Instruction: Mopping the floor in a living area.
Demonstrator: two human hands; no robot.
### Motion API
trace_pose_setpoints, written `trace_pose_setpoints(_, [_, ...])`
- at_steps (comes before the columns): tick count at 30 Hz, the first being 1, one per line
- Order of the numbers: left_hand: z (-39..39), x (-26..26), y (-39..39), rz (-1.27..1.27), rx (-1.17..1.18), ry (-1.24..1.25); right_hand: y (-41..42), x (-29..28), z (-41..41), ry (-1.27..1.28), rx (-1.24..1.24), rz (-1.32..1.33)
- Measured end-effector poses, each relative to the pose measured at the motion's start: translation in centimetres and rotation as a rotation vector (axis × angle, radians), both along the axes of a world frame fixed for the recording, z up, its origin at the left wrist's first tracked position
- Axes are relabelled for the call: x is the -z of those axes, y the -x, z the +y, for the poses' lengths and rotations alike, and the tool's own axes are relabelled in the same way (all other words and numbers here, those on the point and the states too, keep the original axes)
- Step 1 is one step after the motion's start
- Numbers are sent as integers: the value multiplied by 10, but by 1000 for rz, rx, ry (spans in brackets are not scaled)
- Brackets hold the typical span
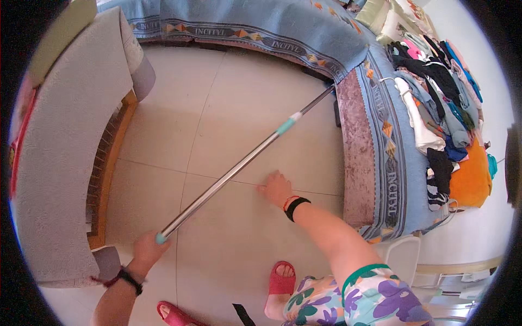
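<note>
My left hand (147, 252) grips the lower end of a telescopic metal mop or broom pole (226, 179) with turquoise and white fittings. The pole slants away across the tiled floor (240, 212). Its far end reaches the corner of the bed's blue blanket (346, 49), where a bit of blue shows; the head is mostly hidden. My right hand (276, 189) is above the tiles, to the right of the pole and apart from it. It holds nothing, and its slightly blurred fingers look partly spread.
A grey cloth-covered sofa or bench (69, 142) with a wooden edge (118, 171) stands left. Piled clothes (436, 89) lie on the bed at right, above a pinkish velvet side (359, 163). A white plastic chair (401, 254) is lower right. Red slippers (282, 281) are on my feet.
</note>
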State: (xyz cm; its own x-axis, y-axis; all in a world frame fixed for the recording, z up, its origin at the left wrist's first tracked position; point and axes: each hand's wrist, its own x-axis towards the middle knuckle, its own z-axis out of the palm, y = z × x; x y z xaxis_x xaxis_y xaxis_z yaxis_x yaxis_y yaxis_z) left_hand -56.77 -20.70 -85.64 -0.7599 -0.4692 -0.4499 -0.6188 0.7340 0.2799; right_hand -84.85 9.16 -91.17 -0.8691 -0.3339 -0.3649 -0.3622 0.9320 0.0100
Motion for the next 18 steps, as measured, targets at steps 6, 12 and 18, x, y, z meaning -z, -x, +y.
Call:
trace_pose_setpoints(6, [51,-1,145,195,92,-322,-10,41,-4,66,44,205])
trace_pose_setpoints(12, [41,38,142,203,30,-892,-3,70,-2,243,121,326])
trace_pose_setpoints(18, [73,70,202,456,-47,-758,-7,69,-5,322,131,338])
